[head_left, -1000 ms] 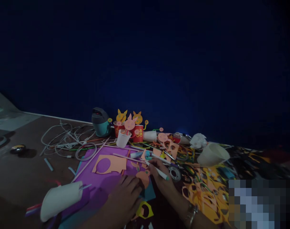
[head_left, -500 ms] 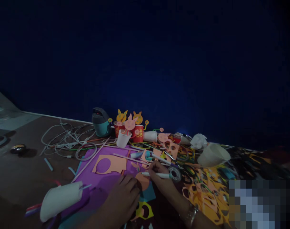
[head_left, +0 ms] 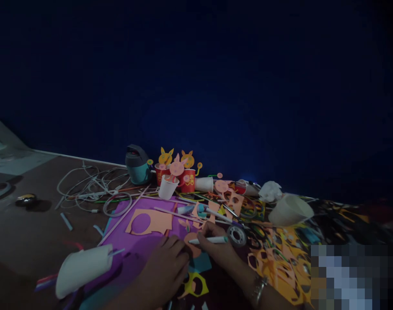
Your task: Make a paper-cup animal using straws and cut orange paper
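Note:
My right hand [head_left: 214,243] is closed around a white marker [head_left: 215,240] with a teal end, and a bracelet sits on that wrist. The marker's tip points left and meets an orange paper circle [head_left: 193,252], though contact is hard to confirm in the dim light. My left hand [head_left: 170,265] has its fingers bent together at the circle's left edge, pressing or pinching it; the fingertips are partly hidden. Beneath the circle lies a piece of teal paper [head_left: 201,262]. A peach sheet with a round hole [head_left: 160,221] rests on purple paper [head_left: 134,245] beyond my left hand.
A tape roll [head_left: 236,236] and scissors [head_left: 256,234] lie right of the marker. Paper scraps [head_left: 286,267] cover the right side. Decorated cups [head_left: 168,187] stand at the back, near a teal-and-grey device [head_left: 138,165]. A white cup [head_left: 83,269] lies front left; cables [head_left: 93,189] coil behind.
The marker has shifted slightly left and down over the orange circle, and my right hand moved down a little. My left hand stays at the circle's edge.

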`<action>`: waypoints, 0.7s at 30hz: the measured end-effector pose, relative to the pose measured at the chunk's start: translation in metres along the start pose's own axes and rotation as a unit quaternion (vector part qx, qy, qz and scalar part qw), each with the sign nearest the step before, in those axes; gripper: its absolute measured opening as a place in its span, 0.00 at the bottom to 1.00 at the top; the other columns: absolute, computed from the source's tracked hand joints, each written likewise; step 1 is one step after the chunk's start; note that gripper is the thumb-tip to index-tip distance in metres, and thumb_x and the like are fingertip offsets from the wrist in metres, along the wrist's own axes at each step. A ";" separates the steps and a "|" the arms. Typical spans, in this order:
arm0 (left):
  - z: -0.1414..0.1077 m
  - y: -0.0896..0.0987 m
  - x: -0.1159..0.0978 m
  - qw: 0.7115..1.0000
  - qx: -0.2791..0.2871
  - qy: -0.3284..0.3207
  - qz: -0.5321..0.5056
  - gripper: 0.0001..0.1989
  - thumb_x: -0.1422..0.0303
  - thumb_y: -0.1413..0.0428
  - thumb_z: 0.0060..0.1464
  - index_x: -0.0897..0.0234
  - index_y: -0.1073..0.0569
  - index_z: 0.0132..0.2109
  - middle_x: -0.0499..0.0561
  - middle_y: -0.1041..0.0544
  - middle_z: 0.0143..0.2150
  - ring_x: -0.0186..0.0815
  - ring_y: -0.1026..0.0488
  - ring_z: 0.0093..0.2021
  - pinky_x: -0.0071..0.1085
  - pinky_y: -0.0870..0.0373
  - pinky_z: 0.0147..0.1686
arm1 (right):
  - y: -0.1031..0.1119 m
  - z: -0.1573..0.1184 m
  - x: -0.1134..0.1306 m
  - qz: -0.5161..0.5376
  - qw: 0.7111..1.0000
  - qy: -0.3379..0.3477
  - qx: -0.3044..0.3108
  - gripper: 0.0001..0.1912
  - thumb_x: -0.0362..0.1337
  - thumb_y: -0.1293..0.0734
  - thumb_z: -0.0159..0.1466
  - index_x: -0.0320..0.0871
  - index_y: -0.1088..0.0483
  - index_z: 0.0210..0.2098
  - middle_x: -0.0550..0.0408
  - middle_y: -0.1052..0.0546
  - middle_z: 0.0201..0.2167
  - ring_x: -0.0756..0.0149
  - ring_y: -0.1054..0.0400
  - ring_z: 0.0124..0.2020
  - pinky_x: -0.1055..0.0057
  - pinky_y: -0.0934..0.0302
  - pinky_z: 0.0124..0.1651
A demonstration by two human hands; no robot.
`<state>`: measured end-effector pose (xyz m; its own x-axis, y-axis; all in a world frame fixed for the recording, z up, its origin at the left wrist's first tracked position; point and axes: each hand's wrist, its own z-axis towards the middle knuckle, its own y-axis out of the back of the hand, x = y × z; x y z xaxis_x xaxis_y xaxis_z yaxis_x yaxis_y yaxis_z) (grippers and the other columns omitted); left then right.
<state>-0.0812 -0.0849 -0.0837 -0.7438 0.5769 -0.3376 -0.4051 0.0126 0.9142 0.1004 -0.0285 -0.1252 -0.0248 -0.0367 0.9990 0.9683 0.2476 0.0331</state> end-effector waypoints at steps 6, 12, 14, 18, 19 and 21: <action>0.000 -0.001 0.001 1.000 0.011 -0.001 0.005 0.05 0.73 0.48 0.57 0.61 0.28 0.37 0.49 0.29 0.38 0.39 0.37 0.42 0.35 0.40 0.41 | 0.000 0.000 -0.002 -0.024 1.000 -0.001 0.007 0.09 0.35 0.33 0.57 0.43 0.37 0.23 0.63 0.34 0.19 0.72 0.41 0.22 0.75 0.45 0.25; -0.001 -0.003 0.003 1.000 0.016 0.001 0.000 0.05 0.73 0.47 0.56 0.60 0.28 0.38 0.49 0.29 0.38 0.39 0.37 0.42 0.35 0.40 0.41 | 0.001 0.002 0.002 -0.044 0.999 0.001 0.006 0.09 0.34 0.33 0.56 0.43 0.38 0.23 0.63 0.35 0.18 0.72 0.42 0.20 0.76 0.47 0.24; -0.002 -0.003 0.004 1.000 0.021 -0.001 0.000 0.05 0.73 0.48 0.57 0.60 0.28 0.38 0.49 0.29 0.39 0.40 0.37 0.43 0.35 0.40 0.41 | 0.000 0.001 0.008 -0.055 0.998 -0.007 0.003 0.10 0.34 0.33 0.56 0.44 0.39 0.22 0.64 0.35 0.17 0.72 0.42 0.20 0.76 0.47 0.23; -0.001 -0.002 0.003 1.000 0.021 0.004 0.001 0.05 0.73 0.48 0.57 0.61 0.28 0.37 0.49 0.29 0.38 0.40 0.37 0.43 0.35 0.40 0.41 | -0.001 -0.001 0.016 -0.055 0.998 -0.016 0.008 0.10 0.34 0.34 0.55 0.44 0.39 0.21 0.63 0.34 0.17 0.72 0.41 0.20 0.76 0.46 0.23; -0.001 -0.002 0.002 1.000 0.022 0.006 0.002 0.05 0.73 0.48 0.56 0.61 0.28 0.37 0.49 0.29 0.38 0.40 0.37 0.43 0.35 0.40 0.41 | -0.001 -0.001 0.016 -0.056 0.998 -0.012 0.008 0.09 0.34 0.34 0.55 0.44 0.39 0.21 0.63 0.34 0.17 0.72 0.41 0.20 0.76 0.46 0.23; 0.000 -0.002 0.002 1.000 0.026 0.005 0.004 0.05 0.73 0.48 0.57 0.61 0.28 0.37 0.49 0.29 0.37 0.39 0.37 0.42 0.34 0.40 0.40 | -0.001 -0.001 0.015 -0.059 0.998 -0.007 0.005 0.09 0.34 0.34 0.55 0.43 0.39 0.21 0.63 0.34 0.17 0.72 0.41 0.20 0.76 0.46 0.23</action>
<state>-0.0822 -0.0841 -0.0859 -0.7520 0.5688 -0.3330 -0.3717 0.0512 0.9269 0.0994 -0.0300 -0.1107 -0.1422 -0.0536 0.9884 0.9560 0.2513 0.1512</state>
